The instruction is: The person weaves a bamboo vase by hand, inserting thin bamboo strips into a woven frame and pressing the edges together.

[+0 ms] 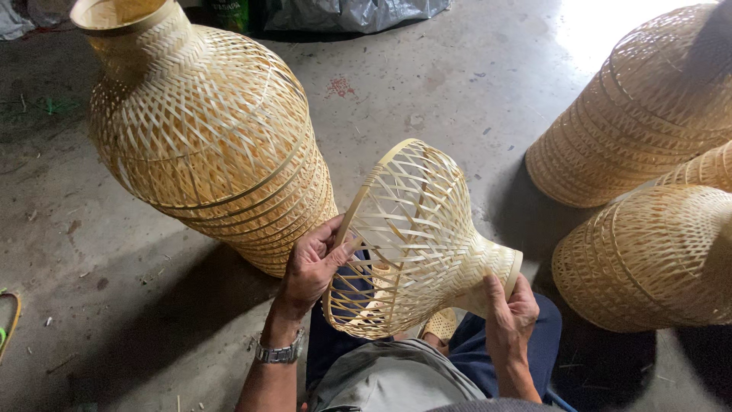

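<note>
I hold a woven bamboo lampshade (415, 229) on its side over my lap, wide rim towards the left, narrow neck towards the right. My left hand (311, 263), with a metal watch on the wrist, grips the wide rim, thumb on the edge. My right hand (509, 314) clasps the narrow neck from below. The weave is open and pale yellow, and my dark blue trousers show through it.
A tall stack of nested bamboo shades (206, 130) stands on the concrete floor (137, 305) at left. Two more stacks lie at right, one upper (648, 107), one lower (656, 255). Grey plastic bags (343, 14) lie at the back.
</note>
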